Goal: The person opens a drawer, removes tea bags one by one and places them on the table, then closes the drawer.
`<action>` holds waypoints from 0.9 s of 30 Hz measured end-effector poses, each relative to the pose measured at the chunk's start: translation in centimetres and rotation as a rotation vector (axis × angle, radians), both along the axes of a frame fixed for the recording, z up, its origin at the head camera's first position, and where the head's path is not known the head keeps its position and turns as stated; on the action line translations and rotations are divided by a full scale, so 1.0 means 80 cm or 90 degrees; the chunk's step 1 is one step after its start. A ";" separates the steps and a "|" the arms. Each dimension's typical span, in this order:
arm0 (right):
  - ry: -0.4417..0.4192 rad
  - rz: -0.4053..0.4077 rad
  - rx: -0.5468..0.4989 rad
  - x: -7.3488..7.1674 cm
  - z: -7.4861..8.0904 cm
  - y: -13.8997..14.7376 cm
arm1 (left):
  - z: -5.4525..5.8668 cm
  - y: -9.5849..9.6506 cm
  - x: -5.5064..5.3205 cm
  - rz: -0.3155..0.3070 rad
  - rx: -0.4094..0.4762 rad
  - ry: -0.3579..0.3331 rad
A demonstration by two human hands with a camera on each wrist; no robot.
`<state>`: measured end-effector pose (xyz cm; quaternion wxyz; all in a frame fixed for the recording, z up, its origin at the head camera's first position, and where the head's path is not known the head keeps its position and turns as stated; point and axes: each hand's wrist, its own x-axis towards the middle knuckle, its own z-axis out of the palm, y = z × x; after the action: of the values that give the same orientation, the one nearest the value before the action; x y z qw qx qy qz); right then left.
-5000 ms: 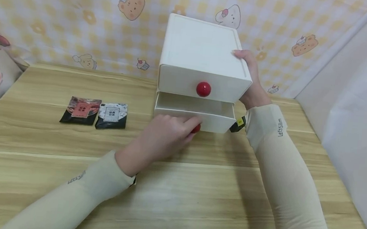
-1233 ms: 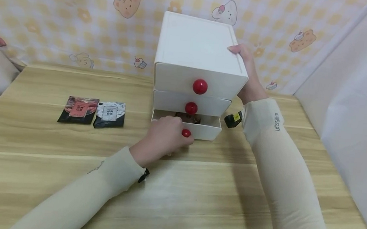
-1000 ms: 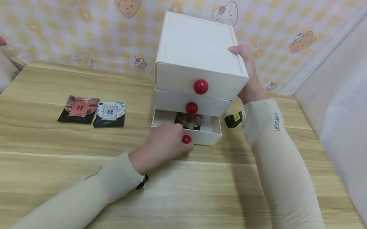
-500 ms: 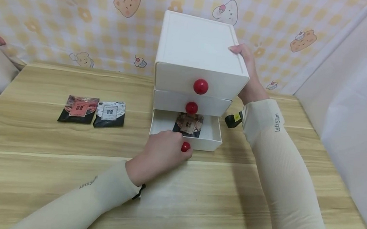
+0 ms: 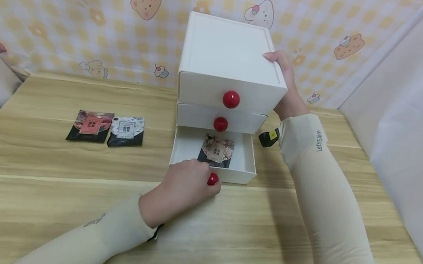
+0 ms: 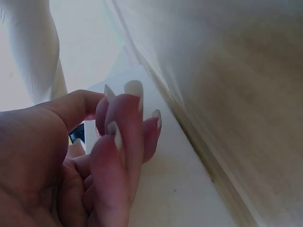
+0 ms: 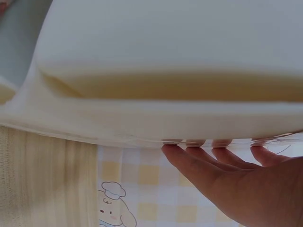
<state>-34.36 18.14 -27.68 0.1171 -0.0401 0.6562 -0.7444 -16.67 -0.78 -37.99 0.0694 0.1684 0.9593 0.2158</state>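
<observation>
A white drawer cabinet (image 5: 234, 49) has red round knobs on its drawer fronts. Its bottom drawer (image 5: 187, 146) is pulled out. My left hand (image 5: 183, 188) holds that drawer's red knob (image 5: 213, 179), thumb at the knob's right side; in the left wrist view the left hand's fingers (image 6: 123, 127) are bent in front of the white drawer face. Inside the drawer lies a dark sachet (image 5: 216, 150) with a brownish label. My right hand (image 5: 286, 84) rests on the cabinet's right side, one digit over the top edge; the right wrist view shows straight fingers (image 7: 203, 170) touching the wall.
Two sachets lie side by side on the wooden table (image 5: 54, 210) to the left, one red and black (image 5: 91, 126), one white and black (image 5: 126, 132). A yellow-checked cloth (image 5: 73, 21) hangs behind the cabinet, and a white sheet (image 5: 401, 108) stands on the right.
My left hand went from the middle drawer's knob to the bottom one. The middle drawer is now closed; the bottom drawer has slid toward me, uncovering the sachet. My right hand stays put.
</observation>
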 end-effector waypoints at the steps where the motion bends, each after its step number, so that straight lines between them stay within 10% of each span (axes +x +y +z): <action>1: 0.000 0.002 0.000 0.000 0.000 0.000 | 0.000 0.000 0.002 0.001 -0.005 0.002; 20: 0.006 0.009 0.001 0.003 0.001 -0.003 | 0.002 -0.001 0.016 -0.006 -0.035 0.004; 27: 0.007 0.020 -0.011 0.001 0.001 -0.004 | 0.031 -0.007 0.015 -0.037 0.000 0.007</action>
<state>-34.25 17.79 -27.61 0.1247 -0.0550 0.6500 -0.7476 -15.47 -1.32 -35.53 0.0702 0.1972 0.9544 0.2130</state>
